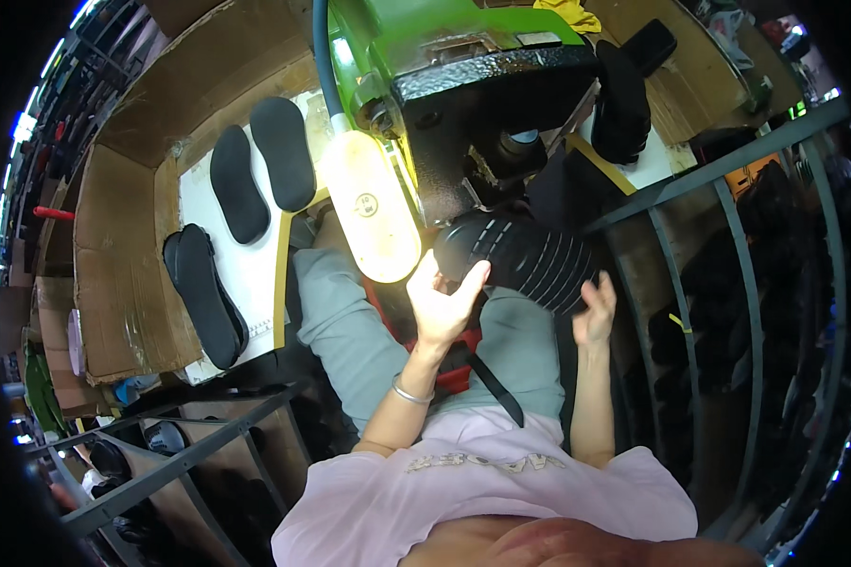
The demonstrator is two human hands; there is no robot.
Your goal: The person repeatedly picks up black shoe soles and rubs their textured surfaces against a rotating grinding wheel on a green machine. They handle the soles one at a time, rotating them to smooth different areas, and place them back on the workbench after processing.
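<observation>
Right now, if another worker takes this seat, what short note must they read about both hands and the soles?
Left hand: holds the toe end of the black ribbed sole under the green machine.
Right hand: open, at the sole's other end, touching or just off it; I cannot tell.
Three black insoles lie on the white board to the left; more dark pieces beyond the machine.
Done and left: cannot judge from this view.

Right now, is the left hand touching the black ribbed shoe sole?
Touching. The head view shows the left hand with its fingertips laid against the near edge of the black ribbed sole, no gap visible between them.
</observation>
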